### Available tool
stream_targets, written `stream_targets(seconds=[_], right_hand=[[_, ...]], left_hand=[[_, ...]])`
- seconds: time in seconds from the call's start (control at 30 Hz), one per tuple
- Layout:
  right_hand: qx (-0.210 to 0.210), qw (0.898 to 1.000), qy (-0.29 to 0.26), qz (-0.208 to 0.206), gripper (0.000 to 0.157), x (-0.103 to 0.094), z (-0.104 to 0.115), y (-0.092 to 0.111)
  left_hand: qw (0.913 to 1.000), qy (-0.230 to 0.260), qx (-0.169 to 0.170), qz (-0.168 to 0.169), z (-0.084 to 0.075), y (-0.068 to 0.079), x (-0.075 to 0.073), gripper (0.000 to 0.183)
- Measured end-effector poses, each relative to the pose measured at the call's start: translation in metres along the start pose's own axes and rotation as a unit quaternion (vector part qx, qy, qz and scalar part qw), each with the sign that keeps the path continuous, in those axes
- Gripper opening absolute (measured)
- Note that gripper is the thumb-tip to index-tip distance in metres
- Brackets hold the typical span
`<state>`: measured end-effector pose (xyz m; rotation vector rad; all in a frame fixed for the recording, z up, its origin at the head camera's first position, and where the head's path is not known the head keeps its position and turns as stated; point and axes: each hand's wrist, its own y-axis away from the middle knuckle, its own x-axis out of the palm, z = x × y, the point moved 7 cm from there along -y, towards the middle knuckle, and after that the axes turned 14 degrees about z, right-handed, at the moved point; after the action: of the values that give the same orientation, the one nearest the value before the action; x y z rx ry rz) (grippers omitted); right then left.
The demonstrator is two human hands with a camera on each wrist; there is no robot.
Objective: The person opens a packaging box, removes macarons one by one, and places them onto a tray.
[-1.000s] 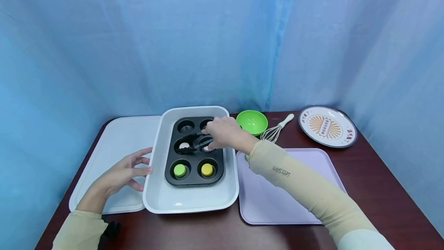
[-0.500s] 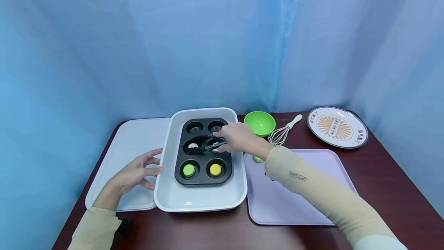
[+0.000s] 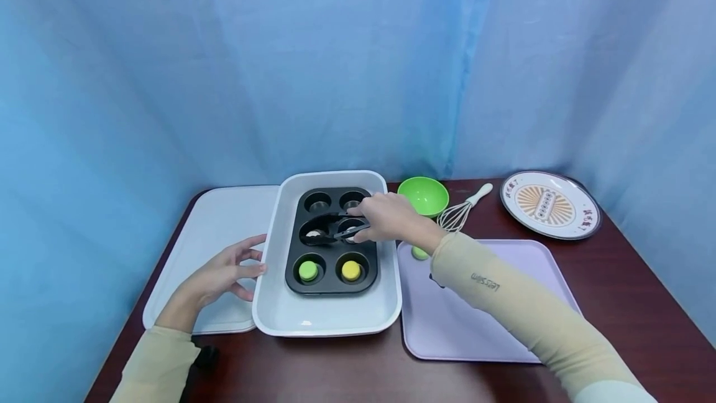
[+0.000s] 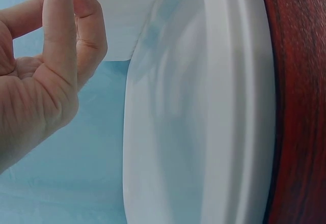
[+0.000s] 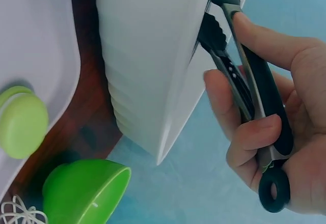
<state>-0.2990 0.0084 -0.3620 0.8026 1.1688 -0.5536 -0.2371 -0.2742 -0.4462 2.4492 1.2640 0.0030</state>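
- Little changed vs 0.5 s ago: R hand (image 3: pixel 388 219) still clamped on black-and-steel tongs (image 5: pixel 262 81), tips apart at small white disc (image 3: pixel 314 233), mid-left cup, black metal 6-cup muffin pan (image 3: pixel 332 291).
- So handling prob. unfinished.
- L hand (image 3: pixel 226 273): fingers apart, by deep white rectangular tray (image 3: pixel 327 322).
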Motion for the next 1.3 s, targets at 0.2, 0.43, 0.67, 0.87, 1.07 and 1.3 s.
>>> stream_targets(seconds=[0.2, 0.43, 0.67, 0.87, 1.07, 1.3], right_hand=[[0.01, 0.998, 0.063, -0.008, 0.058, -0.005, 0.012, 0.0], [0.026, 0.996, 0.085, 0.001, 0.059, -0.007, 0.017, 0.002], [0.038, 0.996, 0.077, 0.034, 0.057, -0.009, 0.023, -0.003], [0.047, 0.996, 0.061, 0.044, 0.055, -0.012, 0.027, -0.007], [0.047, 0.996, 0.069, 0.037, 0.053, -0.012, 0.026, -0.008], [0.036, 0.996, 0.072, 0.037, 0.051, -0.007, 0.023, -0.009]], left_hand=[[1.0, -0.003, -0.005, -0.001, -0.002, 0.001, -0.001, 0.078], [1.0, 0.0, -0.007, 0.005, -0.001, 0.002, 0.0, 0.078], [0.9999, -0.001, -0.012, 0.001, 0.0, 0.003, 0.003, 0.079], [1.0, -0.005, -0.005, 0.0, -0.004, 0.004, 0.0, 0.079], [1.0, -0.004, 0.0, 0.005, -0.006, 0.001, -0.001, 0.079], [1.0, -0.004, -0.008, 0.003, -0.002, -0.001, 0.0, 0.079]])
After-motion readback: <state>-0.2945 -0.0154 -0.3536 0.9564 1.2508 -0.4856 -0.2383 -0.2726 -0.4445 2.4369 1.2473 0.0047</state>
